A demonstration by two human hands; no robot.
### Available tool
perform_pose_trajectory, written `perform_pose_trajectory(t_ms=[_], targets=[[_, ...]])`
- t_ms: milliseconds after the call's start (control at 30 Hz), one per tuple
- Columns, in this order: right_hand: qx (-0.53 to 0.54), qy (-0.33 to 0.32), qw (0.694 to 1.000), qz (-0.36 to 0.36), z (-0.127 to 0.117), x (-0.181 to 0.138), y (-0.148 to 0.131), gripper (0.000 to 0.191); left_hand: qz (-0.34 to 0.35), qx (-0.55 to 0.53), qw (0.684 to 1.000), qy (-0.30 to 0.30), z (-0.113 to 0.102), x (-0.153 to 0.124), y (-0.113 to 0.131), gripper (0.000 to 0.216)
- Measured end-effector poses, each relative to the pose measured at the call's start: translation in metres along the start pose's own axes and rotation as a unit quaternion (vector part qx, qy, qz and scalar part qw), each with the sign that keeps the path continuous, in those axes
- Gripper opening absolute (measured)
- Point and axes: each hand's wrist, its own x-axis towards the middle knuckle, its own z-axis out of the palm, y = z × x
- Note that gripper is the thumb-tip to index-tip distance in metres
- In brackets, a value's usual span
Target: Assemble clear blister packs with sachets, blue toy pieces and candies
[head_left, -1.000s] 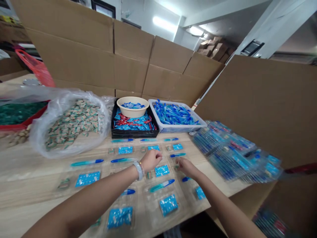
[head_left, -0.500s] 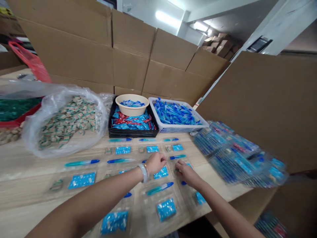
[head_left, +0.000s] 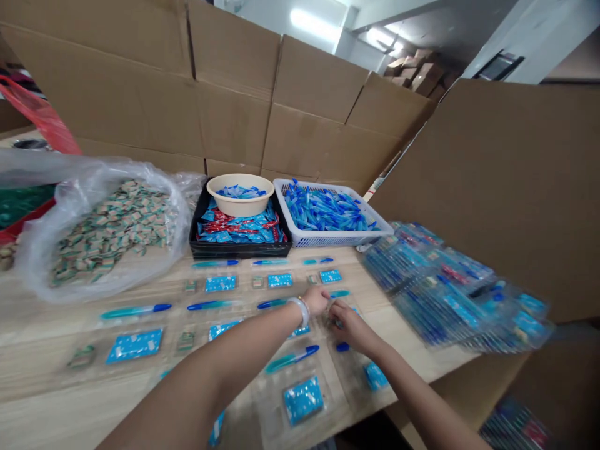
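Several clear blister trays [head_left: 300,381] lie in rows on the wooden table [head_left: 47,369], each with a blue pen [head_left: 291,358] and a blue packet [head_left: 303,399]. My left hand [head_left: 317,299] is closed, knuckles up, over a tray in the right column next to a pen [head_left: 338,293]. My right hand [head_left: 349,322] sits just beside it, fingers curled down onto the same tray. Whatever the fingers pinch is hidden.
A black tray [head_left: 239,249] of blue and red packets holds a beige bowl [head_left: 240,194]. A white basket [head_left: 328,236] of blue pens stands right of it. A plastic bag [head_left: 98,237] of small packets lies left. Filled blister packs [head_left: 450,287] pile up right. Cardboard walls [head_left: 225,106] surround.
My left hand has slid rightward across the trays until it meets my right hand. The view has dipped and shifted slightly.
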Motion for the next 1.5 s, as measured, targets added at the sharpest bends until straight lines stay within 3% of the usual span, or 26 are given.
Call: perform_pose_trajectory(t_ms=[367,533,733,900,1067,1267,1400,1500], targets=[[0.100,0.045,0.991,0.076,-0.011,-0.012,0.021,0.004,0.063,0.118,0.990,-0.045,-0.014,-0.033,0.013,0.020],[0.096,0.004,0.993,0.066,-0.009,-0.004,0.019,0.004,0.078,0.161,0.982,-0.054,-0.015,-0.043,0.012,0.022],[0.092,-0.093,0.988,0.075,-0.006,0.017,0.021,0.011,0.080,0.185,0.979,-0.034,-0.020,-0.043,0.008,0.027],[0.042,-0.105,0.992,0.051,-0.003,0.021,0.022,0.018,0.083,0.191,0.977,-0.044,-0.023,-0.045,0.012,0.017],[-0.007,-0.073,0.997,0.021,0.001,0.016,0.010,0.022,0.085,0.183,0.979,-0.044,-0.023,-0.044,0.013,0.018],[-0.124,-0.021,0.988,0.093,-0.006,0.003,-0.003,0.010,0.087,0.169,0.981,-0.048,-0.023,-0.042,0.007,0.021],[-0.129,-0.001,0.987,0.091,-0.005,-0.004,-0.004,0.013,0.093,0.157,0.983,-0.029,-0.019,-0.039,0.003,0.027],[-0.144,-0.020,0.986,0.084,0.002,-0.004,-0.005,0.015,0.101,0.151,0.983,-0.012,-0.018,-0.039,0.003,0.026]])
